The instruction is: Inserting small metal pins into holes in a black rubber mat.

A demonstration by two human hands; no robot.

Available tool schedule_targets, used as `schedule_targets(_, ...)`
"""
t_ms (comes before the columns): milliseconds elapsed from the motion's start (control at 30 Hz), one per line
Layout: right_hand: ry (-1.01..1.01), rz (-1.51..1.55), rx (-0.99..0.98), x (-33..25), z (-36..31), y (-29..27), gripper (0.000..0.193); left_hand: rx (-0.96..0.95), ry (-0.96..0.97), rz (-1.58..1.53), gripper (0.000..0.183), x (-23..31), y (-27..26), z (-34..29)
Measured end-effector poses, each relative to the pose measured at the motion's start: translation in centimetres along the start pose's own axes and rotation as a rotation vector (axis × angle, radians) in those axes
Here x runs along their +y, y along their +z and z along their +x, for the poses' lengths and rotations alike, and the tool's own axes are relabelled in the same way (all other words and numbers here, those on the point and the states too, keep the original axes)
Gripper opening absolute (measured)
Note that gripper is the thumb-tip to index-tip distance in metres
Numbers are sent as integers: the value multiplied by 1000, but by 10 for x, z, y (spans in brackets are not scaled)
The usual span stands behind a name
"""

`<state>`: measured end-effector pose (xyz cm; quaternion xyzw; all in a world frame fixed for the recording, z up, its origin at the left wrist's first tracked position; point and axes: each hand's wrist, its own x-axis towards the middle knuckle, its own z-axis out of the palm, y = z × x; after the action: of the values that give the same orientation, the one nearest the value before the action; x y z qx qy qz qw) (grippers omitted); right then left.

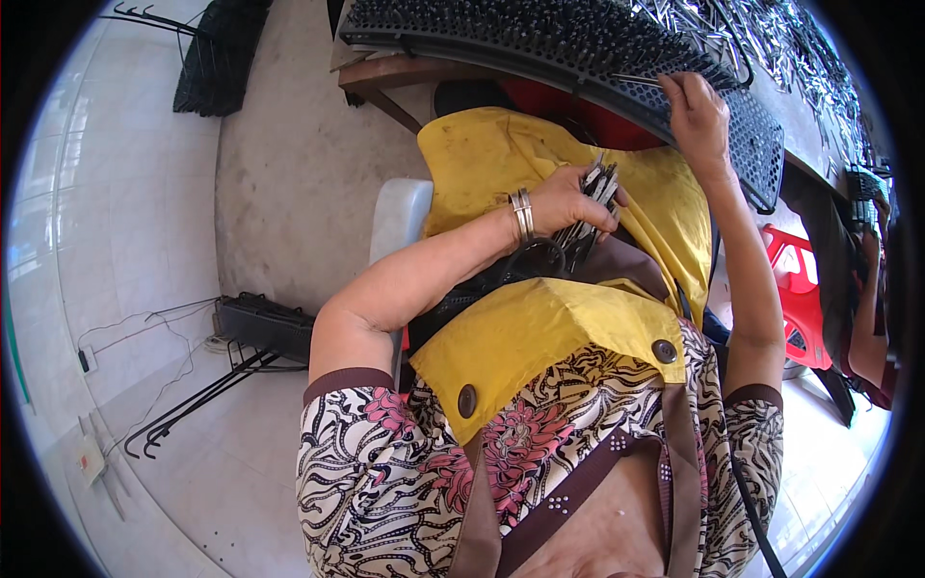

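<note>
My left hand (568, 204) is closed round a bundle of slim metal pieces (595, 207) above my lap; their exact kind cannot be made out. My right hand (699, 120) pinches one thin metal piece (636, 80) at the near edge of a long black perforated rack (756, 144). Many dark, slender pieces (501, 27) stand upright in the rack's holes, over its left and middle part. The rack's right end shows bare holes. Just below my left hand, a black ring-shaped thing (535, 258) lies near the yellow apron (487, 144).
A heap of loose shiny metal pieces (809, 67) spreads over the table at the far right. A brown wooden frame (414, 72) supports the rack. A red plastic stool (798, 299) and another person's arm (867, 328) are at the right. Black racks with hooked rods (265, 328) stand left.
</note>
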<state>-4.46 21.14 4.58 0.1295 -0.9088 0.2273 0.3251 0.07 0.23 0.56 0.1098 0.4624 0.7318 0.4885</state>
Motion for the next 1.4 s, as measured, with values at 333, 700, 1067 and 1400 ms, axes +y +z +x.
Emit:
schedule_targets(333,-6,-40,-144,5,13,-6,14,-12,3,-22,29,1,0,1)
schedule_targets(700,-304,-5,-323,-4,40,5,17,-4,-9,-14,29,1,0,0)
schedule_targets(1067,-314,-28,-277,-8,50,20,20,-30,25,9,30,-1,-1,1)
schedule_targets(1400,-264,-64,-326,-11,32,20,13,-14,18,25,29,1,1,1)
